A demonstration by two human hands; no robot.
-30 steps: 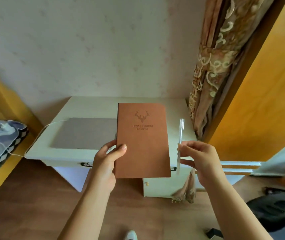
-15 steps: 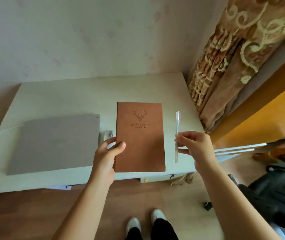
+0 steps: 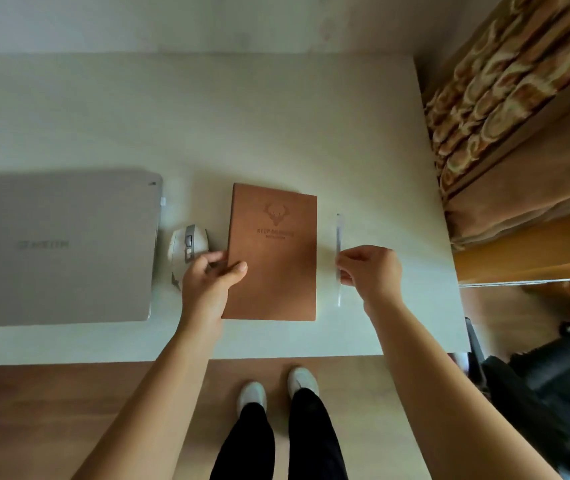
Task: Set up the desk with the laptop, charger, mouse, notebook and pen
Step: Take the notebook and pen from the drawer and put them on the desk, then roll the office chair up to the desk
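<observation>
Left hand [image 3: 207, 282] is gripping the left edge of the brown leather-look notebook with a stag emblem [image 3: 273, 254], thumb on the cover, fingers under; the notebook is sitting over the pale white worktop [image 3: 276, 116], whether flat on it or just above, cannot tell. Right hand [image 3: 368, 271] is pinching the slim clear-white pen [image 3: 338, 237] at mid-length, pen lying parallel to the notebook's right edge, just beside it with a gap. The white-and-grey computer mouse [image 3: 186, 251] is resting between notebook and the closed silver-grey laptop [image 3: 58, 247], near the left hand's knuckles, crowding that side. Laptop is lying flat at left, partly cut off by the frame. Charger not visible. The patterned brown-and-gold curtain [image 3: 505, 98] is hanging past the worktop's right edge, a black chair [image 3: 553, 393] is standing at lower right on the wooden floor [image 3: 51, 410]. Person's white shoes [image 3: 278, 386] and black trousers are showing below the worktop's front edge.
</observation>
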